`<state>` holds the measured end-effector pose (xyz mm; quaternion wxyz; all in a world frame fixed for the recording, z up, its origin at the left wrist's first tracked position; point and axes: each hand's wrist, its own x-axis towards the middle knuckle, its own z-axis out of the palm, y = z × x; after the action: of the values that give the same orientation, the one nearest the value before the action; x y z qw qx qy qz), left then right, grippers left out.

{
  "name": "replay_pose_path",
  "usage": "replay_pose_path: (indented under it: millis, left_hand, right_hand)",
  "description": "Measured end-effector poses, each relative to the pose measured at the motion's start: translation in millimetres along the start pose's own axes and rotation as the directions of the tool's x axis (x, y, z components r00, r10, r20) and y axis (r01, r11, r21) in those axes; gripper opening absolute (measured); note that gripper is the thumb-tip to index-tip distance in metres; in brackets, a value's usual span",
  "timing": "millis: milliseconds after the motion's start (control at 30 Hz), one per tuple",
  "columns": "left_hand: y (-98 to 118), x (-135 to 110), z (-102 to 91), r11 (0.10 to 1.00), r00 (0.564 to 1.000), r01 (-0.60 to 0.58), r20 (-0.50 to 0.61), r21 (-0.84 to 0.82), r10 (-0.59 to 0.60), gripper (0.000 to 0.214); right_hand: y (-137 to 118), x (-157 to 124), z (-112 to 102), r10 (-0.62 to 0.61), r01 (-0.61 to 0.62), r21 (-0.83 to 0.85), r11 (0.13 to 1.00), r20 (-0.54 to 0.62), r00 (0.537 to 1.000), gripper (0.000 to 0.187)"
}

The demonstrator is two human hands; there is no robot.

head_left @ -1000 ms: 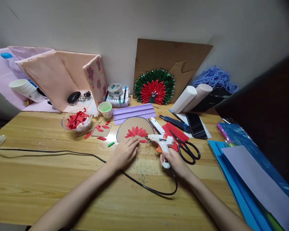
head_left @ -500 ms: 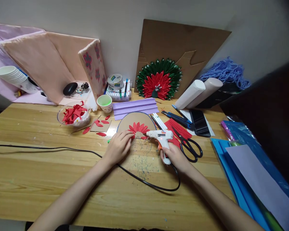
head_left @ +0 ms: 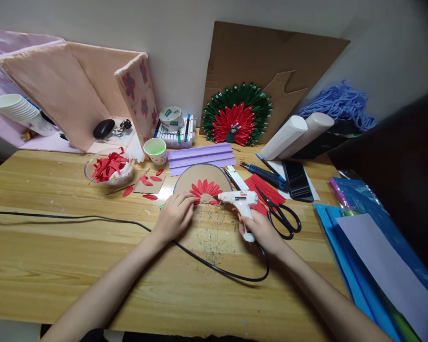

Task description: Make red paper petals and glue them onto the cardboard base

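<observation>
A cardboard half-disc (head_left: 194,176) with a fan of red paper petals (head_left: 204,189) lies on the wooden table (head_left: 57,247). My left hand (head_left: 173,217) rests on the disc's near edge, fingers curled and pressed at the petals' base. A white glue gun (head_left: 241,204) is gripped by its handle in my right hand (head_left: 258,232); its nozzle points left at the petals. The gun's black cable (head_left: 92,219) loops across the table.
Black scissors (head_left: 281,213) and red paper lie right of the gun. A bowl of red petals (head_left: 109,168), loose petals, a green cup (head_left: 155,150), purple folded paper (head_left: 199,156), markers, a finished red-green fan (head_left: 237,116), a phone (head_left: 297,180) and blue sheets (head_left: 371,256) surround the work.
The view has shifted slightly. My right hand has brought the glue gun's nozzle a little closer to the petals; my left hand stays at the disc's edge.
</observation>
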<state>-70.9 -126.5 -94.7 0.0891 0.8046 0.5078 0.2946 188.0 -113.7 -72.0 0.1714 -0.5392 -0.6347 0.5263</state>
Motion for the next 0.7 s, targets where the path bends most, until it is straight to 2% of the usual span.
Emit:
replay_pose_path:
  millis: [333, 500, 700]
  left_hand:
    - [0.0, -1.4, 0.5, 1.0, 1.0, -0.009, -0.015, -0.01, 0.009, 0.022]
    - [0.3, -1.8, -1.6, 1.0, 0.999, -0.005, -0.035, -0.008, 0.004, 0.022]
    - [-1.0, -1.3, -4.5, 1.0, 0.996, 0.009, -0.088, -0.008, -0.009, 0.021]
  right_hand:
    - [-2.1, -0.3, -0.3, 0.014, -0.014, 0.009, 1.0, 0.017, 1.0, 0.029]
    - [-5.6, -2.8, -1.9, 0.044, -0.045, -0.088, 0.995, -0.015, 0.999, 0.033]
    - [-12.4, -6.8, -1.1, 0.036, -0.04, -0.093, 0.995, -0.046, 0.998, 0.033]
